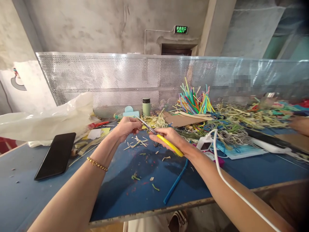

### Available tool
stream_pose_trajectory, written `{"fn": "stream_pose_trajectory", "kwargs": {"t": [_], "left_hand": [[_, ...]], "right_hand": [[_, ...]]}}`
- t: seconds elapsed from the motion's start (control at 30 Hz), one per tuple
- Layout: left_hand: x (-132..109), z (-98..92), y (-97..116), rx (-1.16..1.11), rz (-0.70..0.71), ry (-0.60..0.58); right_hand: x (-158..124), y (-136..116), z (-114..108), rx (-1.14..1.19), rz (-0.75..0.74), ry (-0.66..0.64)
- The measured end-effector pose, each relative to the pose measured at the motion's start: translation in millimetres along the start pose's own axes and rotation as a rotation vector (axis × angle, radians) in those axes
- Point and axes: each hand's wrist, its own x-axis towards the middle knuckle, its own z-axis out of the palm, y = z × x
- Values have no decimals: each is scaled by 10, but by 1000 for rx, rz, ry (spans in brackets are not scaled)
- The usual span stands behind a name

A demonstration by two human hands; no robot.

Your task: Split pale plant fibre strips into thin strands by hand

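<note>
My right hand is closed around a pair of scissors with a yellow handle and narrow silver blades. The blades point up and left, and their tips are close to the fingers of my left hand. That left hand is pinched, fingertips together; whatever lies between them is too small to make out. Below both hands, pale scraps are scattered on the blue tabletop. A blue fuzzy-looking stem lies beneath my right wrist, running toward the table's front edge.
At left are a black phone and a large plastic bag. A green bottle and a bunch of coloured stems stand behind. A white cable crosses over my right forearm. Another person's hand shows at far right.
</note>
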Motion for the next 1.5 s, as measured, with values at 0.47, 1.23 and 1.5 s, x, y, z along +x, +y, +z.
{"fn": "stream_pose_trajectory", "kwargs": {"t": [0.47, 1.23, 1.5], "left_hand": [[79, -46, -33, -222, -127, 53], [81, 89, -84, -619, 89, 149], [89, 100, -94, -641, 69, 148]], "right_hand": [[78, 120, -8, -209, -80, 195], [10, -156, 221, 183, 55, 79], [10, -101, 217, 171, -8, 104]]}}
